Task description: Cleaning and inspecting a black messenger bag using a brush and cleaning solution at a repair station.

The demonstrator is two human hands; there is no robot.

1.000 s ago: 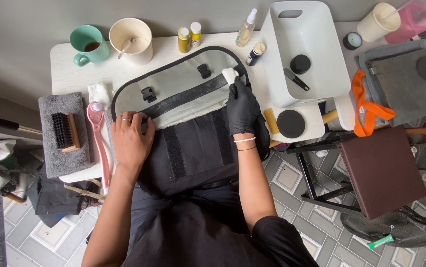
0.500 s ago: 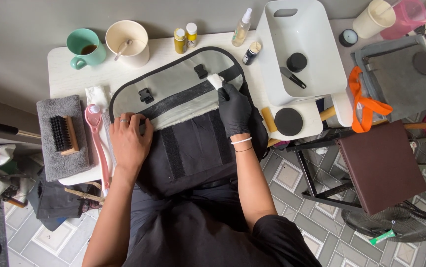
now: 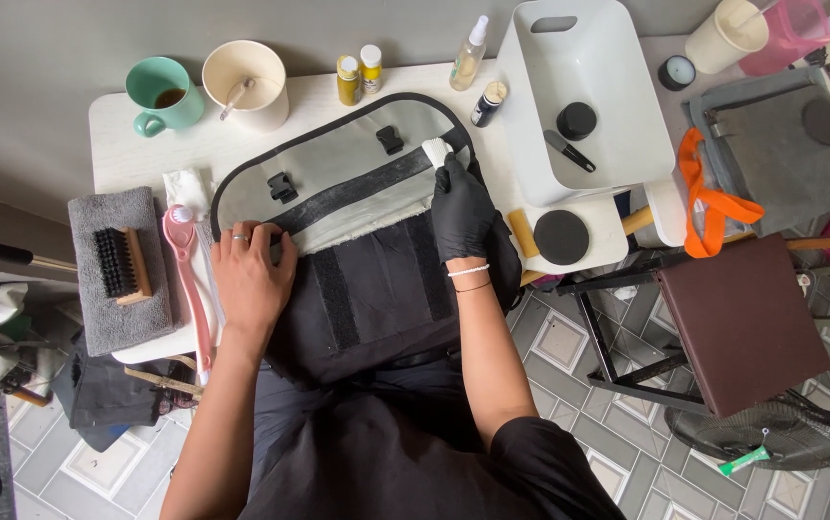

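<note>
A black messenger bag (image 3: 376, 279) lies open on the white table (image 3: 270, 111), its grey inner flap (image 3: 338, 169) spread flat with two black buckles. My right hand (image 3: 460, 207), in a black glove, grips a small white pad (image 3: 434, 152) pressed against the flap's right edge. My bare left hand (image 3: 251, 274), with a ring on one finger, rests flat on the flap's lower left corner and holds it down.
A grey towel (image 3: 116, 289) with a wooden brush (image 3: 121, 262) and a pink long-handled brush (image 3: 188, 279) lie at the left. A teal mug (image 3: 162, 94), a cream cup (image 3: 246, 82), small bottles (image 3: 357, 75) and a white bin (image 3: 583, 96) stand behind. A brown stool (image 3: 742, 318) stands to the right.
My gloved right hand has slid the white pad along the flap's right side, first toward the middle, then back to the edge. My left hand has stayed pressed on the flap.
</note>
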